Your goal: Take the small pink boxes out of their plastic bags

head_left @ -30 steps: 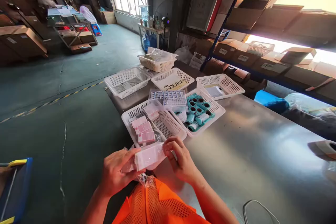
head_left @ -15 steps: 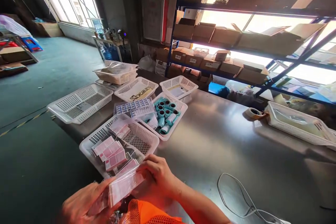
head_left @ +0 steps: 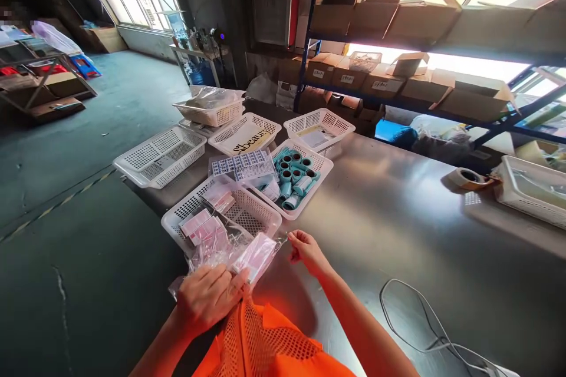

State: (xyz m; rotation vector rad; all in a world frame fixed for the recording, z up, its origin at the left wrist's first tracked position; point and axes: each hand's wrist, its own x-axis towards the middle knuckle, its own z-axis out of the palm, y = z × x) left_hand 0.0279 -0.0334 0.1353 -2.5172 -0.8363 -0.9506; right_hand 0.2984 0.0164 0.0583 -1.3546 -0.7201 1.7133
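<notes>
Head view: left hand [head_left: 207, 297] grips crinkly clear bag [head_left: 254, 256]; right hand [head_left: 305, 250] pinches its flap.

Seven white baskets [head_left: 159, 156] – one tape roll [head_left: 469, 178]

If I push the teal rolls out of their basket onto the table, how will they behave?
The teal rolls look cylindrical, so they would probably roll on the smooth metal table. They seem small and hollow, so likely light. Inside the basket, its walls should hold them.

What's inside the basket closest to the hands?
The nearest basket holds small pink boxes and clear bags. The bags spill over its near rim, hiding whatever lies beneath them. Its far half shows bare mesh.
</notes>
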